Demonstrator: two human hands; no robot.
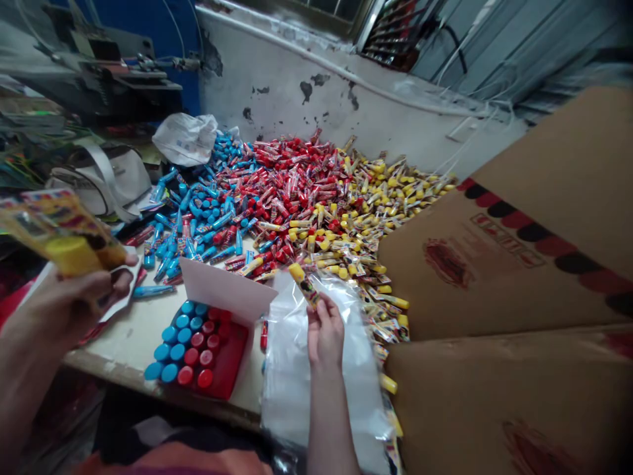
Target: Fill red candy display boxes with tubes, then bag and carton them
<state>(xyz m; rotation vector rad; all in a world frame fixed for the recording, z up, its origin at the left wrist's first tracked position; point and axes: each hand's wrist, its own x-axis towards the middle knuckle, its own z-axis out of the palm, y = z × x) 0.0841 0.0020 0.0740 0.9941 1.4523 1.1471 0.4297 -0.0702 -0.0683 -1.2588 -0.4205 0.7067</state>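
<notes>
At the left edge my left hand (82, 293), slightly blurred, is closed around yellow-capped tubes (74, 254) with printed wrappers; how many it holds I cannot tell. My right hand (326, 326) pinches a single yellow-capped tube (302, 284) between thumb and fingers, over a stack of clear plastic bags (291, 382). Between the hands stands a red box (231, 359) with its white lid flap (225, 287) raised. Rows of blue-capped tubes (169, 334) and red-capped tubes (198, 340) stand upright inside it, with bare red space on its right side.
Loose blue tubes (202, 204), red tubes (297, 171) and yellow tubes (386, 188) are heaped across the table against the wall. A large open cardboard carton (475, 277) fills the right. A white handbag (116, 175) and a plastic bag (185, 138) lie at left, near a machine (109, 72).
</notes>
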